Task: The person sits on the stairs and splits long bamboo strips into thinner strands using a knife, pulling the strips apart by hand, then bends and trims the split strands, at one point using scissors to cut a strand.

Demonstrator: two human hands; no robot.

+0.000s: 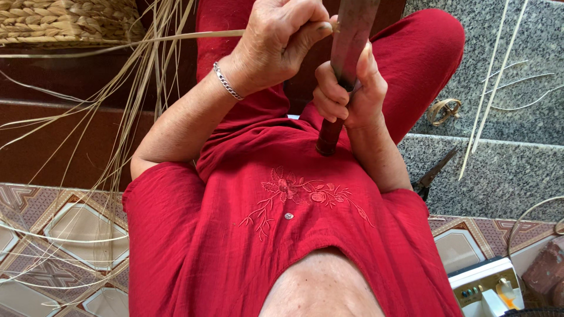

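Right grip point(346, 94) on wooden-handled knife point(343, 64), perhaps splitting reed point(176, 38)

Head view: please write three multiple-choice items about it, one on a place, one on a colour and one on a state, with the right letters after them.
1. Where does the dark tool lie?
A. on the grey stone step
B. on a chair
C. on the person's lap

2. What colour is the bracelet by the left hand, which pinches a pale strip?
A. gold
B. silver
C. black

3. How is the knife handle held?
A. lying loose on the floor
B. in the shut grip of the right hand
C. hanging from a string

Answers: 1 A, speckled grey stone lies under it. 2 B, the chain shines silver. 3 B, the fingers wrap round it.
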